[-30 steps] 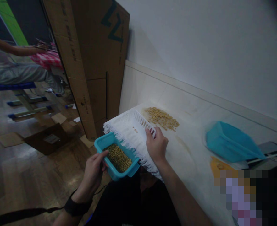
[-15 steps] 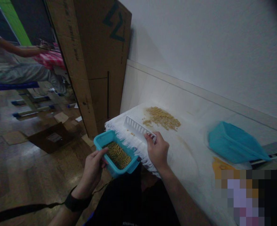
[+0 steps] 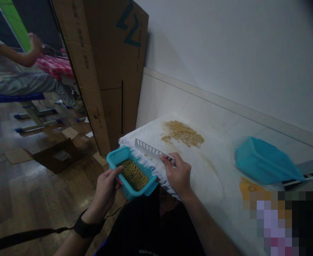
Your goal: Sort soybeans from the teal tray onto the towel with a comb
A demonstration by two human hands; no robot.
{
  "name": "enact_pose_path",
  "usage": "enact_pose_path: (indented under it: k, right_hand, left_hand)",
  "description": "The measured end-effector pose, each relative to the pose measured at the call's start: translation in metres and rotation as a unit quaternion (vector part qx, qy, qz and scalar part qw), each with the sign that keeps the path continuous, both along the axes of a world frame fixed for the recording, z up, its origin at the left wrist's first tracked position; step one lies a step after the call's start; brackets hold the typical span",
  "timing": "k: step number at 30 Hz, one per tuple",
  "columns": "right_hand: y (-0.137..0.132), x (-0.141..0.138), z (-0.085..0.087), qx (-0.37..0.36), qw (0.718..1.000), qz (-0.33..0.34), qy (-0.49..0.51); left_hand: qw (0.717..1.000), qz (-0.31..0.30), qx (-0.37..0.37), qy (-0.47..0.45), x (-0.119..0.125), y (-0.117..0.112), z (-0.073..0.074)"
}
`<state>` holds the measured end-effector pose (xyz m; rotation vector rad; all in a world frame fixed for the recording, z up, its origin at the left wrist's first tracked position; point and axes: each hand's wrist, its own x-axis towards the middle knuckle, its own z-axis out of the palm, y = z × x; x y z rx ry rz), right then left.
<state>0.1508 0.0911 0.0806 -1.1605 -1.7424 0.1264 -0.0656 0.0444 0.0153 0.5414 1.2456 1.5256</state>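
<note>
My left hand [image 3: 106,188] grips the near rim of a small teal tray [image 3: 115,159] full of yellowish beans [image 3: 133,174], held just below the table's left edge. My right hand [image 3: 178,173] is closed on one end of a white slotted plastic strip [image 3: 149,149], which stands on its edge on a white fringed cloth [image 3: 215,170] beside the tray. A few loose beans lie by the strip. Farther back on the cloth sits a pile of beans [image 3: 183,133].
A second teal tray [image 3: 265,164] lies tilted at the right of the table. A tall cardboard box [image 3: 105,67] leans against the white wall at the left. On the wooden floor lie flat cardboard pieces [image 3: 56,155]. Another person's arm [image 3: 17,57] reaches over a pink checked surface at far left.
The white slotted piece went from lying flat like a basket to standing low on its edge, and slid left toward the teal tray. The other person's hand rose.
</note>
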Motion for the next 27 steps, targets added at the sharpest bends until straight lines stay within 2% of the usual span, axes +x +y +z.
enact_pose_path:
  k: [5, 9, 12, 15, 17, 20, 24, 27]
  right_hand:
    - [-0.014, -0.005, -0.001, 0.001, 1.0, 0.002, 0.014]
    - [-0.024, -0.007, 0.004, -0.06, 0.996, 0.009, 0.069]
    - [-0.018, 0.004, 0.013, -0.08, 0.989, -0.045, 0.116]
    - [-0.003, 0.027, 0.023, -0.056, 0.98, -0.116, 0.155]
    - [0.004, 0.041, 0.026, -0.05, 0.976, -0.138, 0.161]
    - [0.004, 0.049, 0.023, -0.083, 0.974, -0.128, 0.165]
    - [-0.001, 0.04, 0.01, -0.133, 0.976, -0.082, 0.155]
    - [0.002, 0.04, 0.004, -0.144, 0.975, -0.092, 0.141]
  left_hand:
    - [1.0, -0.005, -0.012, 0.002, 0.005, -0.003, 0.0]
    - [1.0, -0.008, -0.025, -0.003, 0.009, -0.004, 0.001]
    - [1.0, -0.011, -0.022, 0.001, 0.009, -0.004, 0.002]
    - [1.0, -0.007, -0.023, 0.005, 0.008, -0.004, 0.002]
    - [1.0, -0.002, -0.025, 0.005, 0.007, -0.003, 0.0]
    - [1.0, 0.0, -0.03, 0.007, 0.008, -0.003, -0.001]
    - [0.999, -0.012, -0.035, 0.003, 0.011, -0.005, 0.002]
    - [0.999, -0.015, -0.037, 0.003, 0.012, -0.006, 0.004]
